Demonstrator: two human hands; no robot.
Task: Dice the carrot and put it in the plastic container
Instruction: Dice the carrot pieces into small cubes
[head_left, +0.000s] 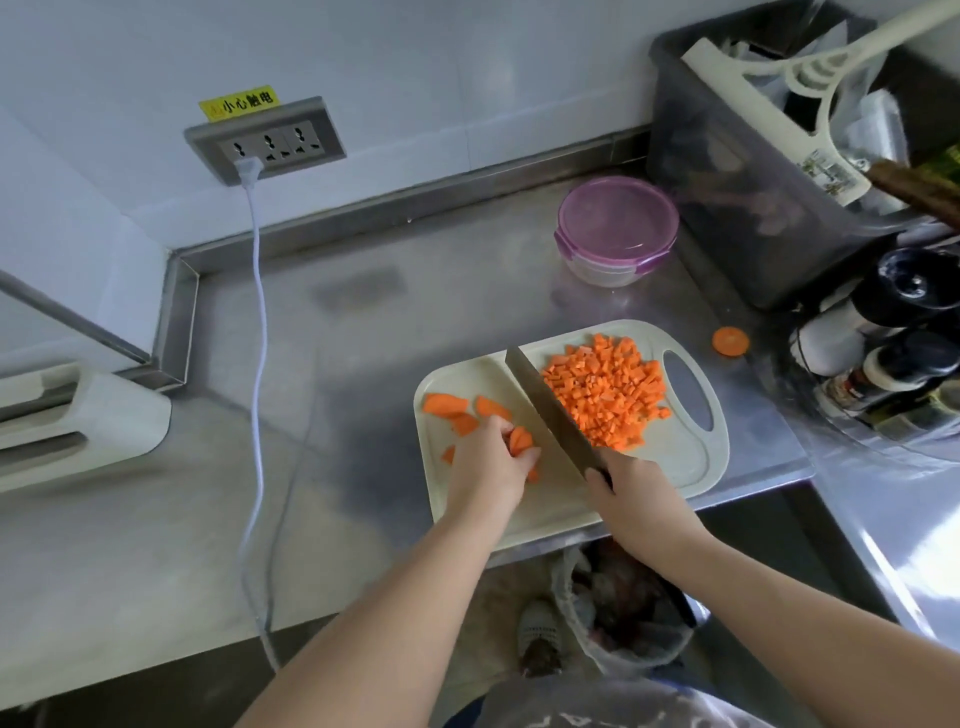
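Orange carrot dice (605, 389) lie heaped on the right half of the pale cutting board (696, 467), centre right of the frame; a few uncut carrot slices (447, 405) lie on the board's left half, so the dicing looks well along but not done; the step in hand seems to be gathering the last slices for cutting. The left hand (488, 467) is curled, fingers and thumb pinching a small stack of slices just left of the blade; the right hand (634, 499) is closed round the handle of the kitchen knife (550, 410), most of the handle hidden in the fist; the blade runs up and to the left across the board, between the held stack and the heap, and whether its edge touches the board I cannot tell. The plastic container (618, 228) stands at the back of the steel worktop (363, 338), upper right of centre, well apart from the board, its purple lid on; no carrot shows inside it. One round carrot end (730, 341) lies on the worktop just right of the board. Next, I judge, the stack must be set flat and steadied with fingertips tucked away from the edge; later the lid must come off before any dice go in.
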